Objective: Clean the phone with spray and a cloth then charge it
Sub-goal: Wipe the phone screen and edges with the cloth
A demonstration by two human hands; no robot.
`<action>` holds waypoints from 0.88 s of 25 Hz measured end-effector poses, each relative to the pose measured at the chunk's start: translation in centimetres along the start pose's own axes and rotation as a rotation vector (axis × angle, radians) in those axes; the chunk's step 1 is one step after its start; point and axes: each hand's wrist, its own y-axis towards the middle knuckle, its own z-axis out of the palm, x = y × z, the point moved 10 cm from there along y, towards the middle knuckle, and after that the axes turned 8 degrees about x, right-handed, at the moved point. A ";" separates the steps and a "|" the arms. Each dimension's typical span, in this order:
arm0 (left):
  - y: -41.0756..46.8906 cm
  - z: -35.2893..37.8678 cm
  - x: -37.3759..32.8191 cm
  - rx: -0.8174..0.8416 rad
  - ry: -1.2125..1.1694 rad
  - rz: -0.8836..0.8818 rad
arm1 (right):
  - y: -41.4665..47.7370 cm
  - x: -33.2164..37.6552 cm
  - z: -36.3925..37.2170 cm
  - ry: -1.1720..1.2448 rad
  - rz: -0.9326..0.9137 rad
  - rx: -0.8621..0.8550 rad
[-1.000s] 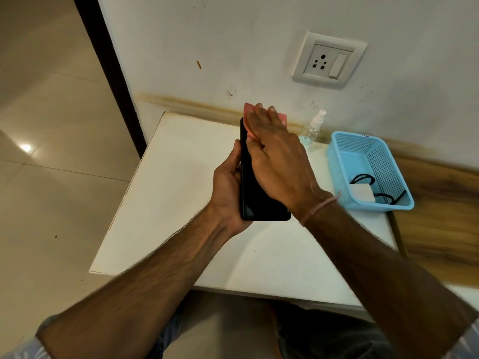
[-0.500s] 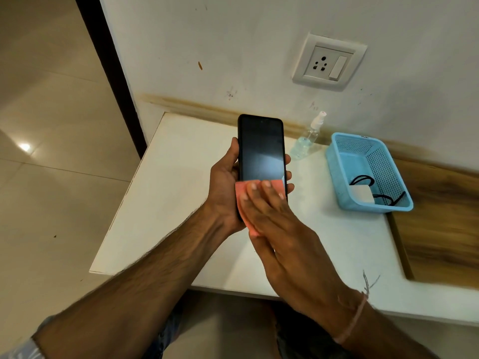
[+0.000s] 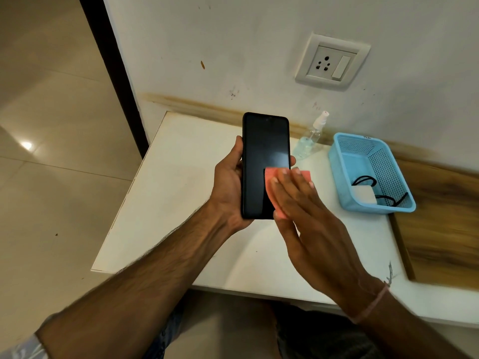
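My left hand (image 3: 229,189) grips a black phone (image 3: 261,151) upright above the white table, screen dark and facing me. My right hand (image 3: 308,218) lies flat over a pink cloth (image 3: 269,177) and presses it against the lower right part of the screen; the cloth juts out past the phone's right edge. A clear spray bottle (image 3: 311,138) with a white nozzle leans against the wall behind the phone. A white charger block (image 3: 364,195) with a black cable (image 3: 388,199) lies in the blue basket.
The blue perforated basket (image 3: 344,164) stands at the table's right side by the wall. A white wall socket with a switch (image 3: 331,63) is above it. The white table (image 3: 176,193) ends at left over the tiled floor; a wooden surface (image 3: 440,224) adjoins it at right.
My right hand slid the pink cloth from the top of the phone down to its bottom edge, then back up a little and to the right. The left hand kept the phone still.
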 end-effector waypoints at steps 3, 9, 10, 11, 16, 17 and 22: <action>0.0 -0.9 -0.2 -0.065 0.069 0.027 | 2.8 -1.3 -0.5 0.052 0.054 -0.009; 0.0 -0.3 0.3 -0.061 0.003 0.042 | 9.3 -2.9 -1.3 0.189 0.130 -0.022; 0.0 -0.2 0.2 -0.052 -0.008 0.050 | 9.8 -2.6 -1.1 0.176 0.120 -0.022; -0.1 -0.1 0.1 -0.047 -0.020 0.056 | 10.0 -2.3 -1.0 0.159 0.104 -0.022; -0.2 0.3 0.2 0.007 -0.065 0.035 | 7.8 0.2 0.4 0.075 -0.001 -0.002; -0.2 0.3 0.2 0.011 -0.054 0.031 | 7.1 0.7 0.6 0.073 -0.012 0.000; -0.3 1.2 0.7 0.085 -0.061 -0.062 | 2.8 3.2 2.4 -0.008 -0.052 0.053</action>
